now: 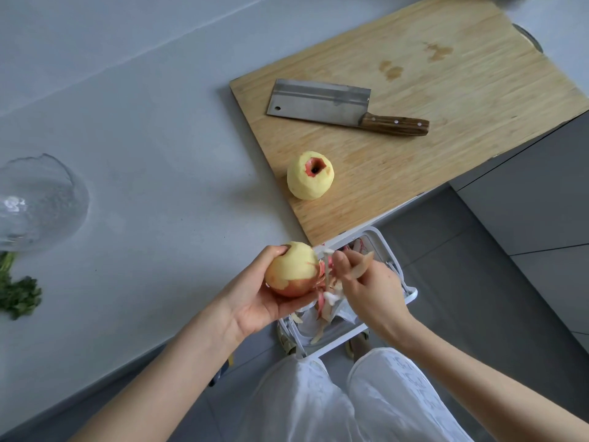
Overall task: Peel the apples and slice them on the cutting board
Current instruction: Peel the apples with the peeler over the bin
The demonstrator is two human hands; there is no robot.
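Observation:
My left hand [255,295] grips a partly peeled apple [291,269], pale on top with red skin left at the bottom. My right hand [369,288] holds a peeler [328,272] against the apple's right side, and strips of red peel hang from it. Both hands are over a white bin [404,282] beside the counter. A peeled apple [310,175], red only around its stem pit, lies on the near corner of the wooden cutting board [446,90]. A cleaver [322,103] with a wooden handle lies flat on the board.
A clear glass bowl [38,202] sits at the left of the grey counter [159,154], with green herbs [16,291] below it. The bin holds peelings. Grey cabinet fronts [526,202] and floor lie to the right.

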